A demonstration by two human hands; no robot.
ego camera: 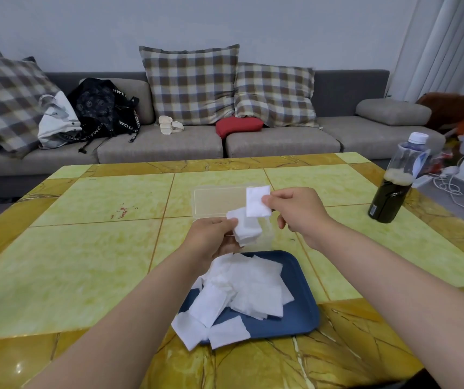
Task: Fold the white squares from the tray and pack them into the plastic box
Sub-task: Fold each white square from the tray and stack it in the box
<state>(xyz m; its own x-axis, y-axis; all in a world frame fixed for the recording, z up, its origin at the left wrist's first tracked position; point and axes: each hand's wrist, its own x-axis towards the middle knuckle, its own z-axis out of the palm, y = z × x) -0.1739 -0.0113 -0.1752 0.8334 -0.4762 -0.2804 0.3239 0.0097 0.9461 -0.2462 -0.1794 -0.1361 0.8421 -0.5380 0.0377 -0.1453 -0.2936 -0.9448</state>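
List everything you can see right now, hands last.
table: one, yellow-green, under everything
tray: one, blue, near edge
squares: loose pile, white, on tray, some overhanging
box: one, clear, beyond tray
bottle: one, dark liquid, table's right
sofa: one, grey, behind table
cushions: at least three, plaid, on sofa
red cushion: one, sofa's middle
backpack: one, black, sofa's left
left grip: holds white stack above tray
right grip: pinches one white square above box

Home living room: grey sofa (253,141), plaid cushions (190,85), tiled table (84,248).
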